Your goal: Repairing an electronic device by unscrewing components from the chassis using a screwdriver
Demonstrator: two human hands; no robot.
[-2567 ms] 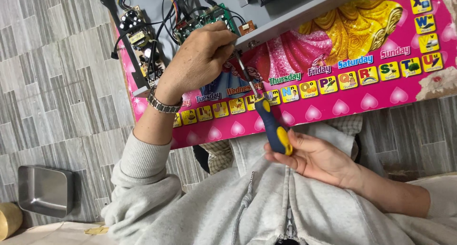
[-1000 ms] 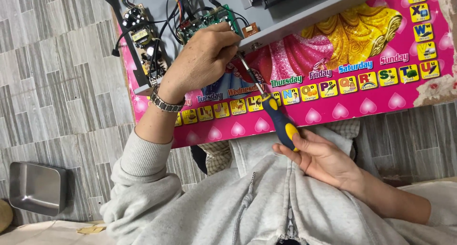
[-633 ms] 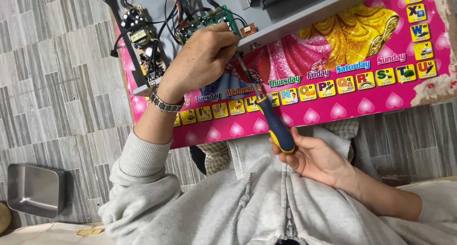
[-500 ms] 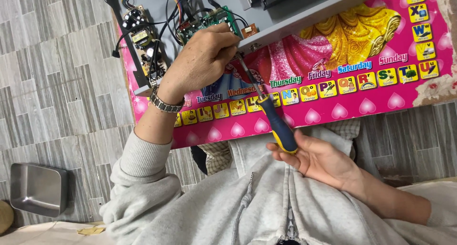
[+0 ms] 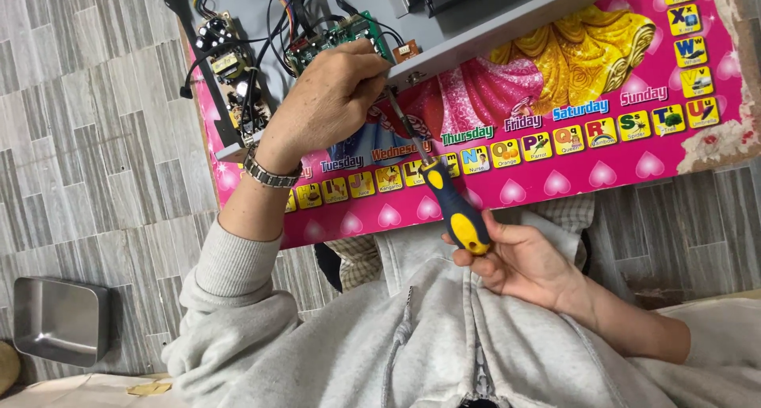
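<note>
- Metal tray (image 5: pixel 59 319): a square steel tray lay on the grey tiled floor (image 5: pixel 87 138) at lower left, well apart from both hands.
- Power board (image 5: pixel 226 63): a narrow circuit board with dark components sat at the left end of the open grey chassis (image 5: pixel 491 23), joined by black and coloured wires to the next board.
- Left hand (image 5: pixel 329 99): wearing a metal wristband, it lay curled over the chassis edge, fingers closed around the upper part of the screwdriver shaft, covering part of the green circuit board (image 5: pixel 341 35).
- Screwdriver (image 5: pixel 444 194): it ran slantwise from the chassis edge down to the lap, its blue-and-yellow handle lowest, above the pink picture mat (image 5: pixel 555 114).
- Right hand (image 5: pixel 527 261): it rested against the grey hoodie, fingers loosely curled about the handle's end, thumb alongside.
</note>
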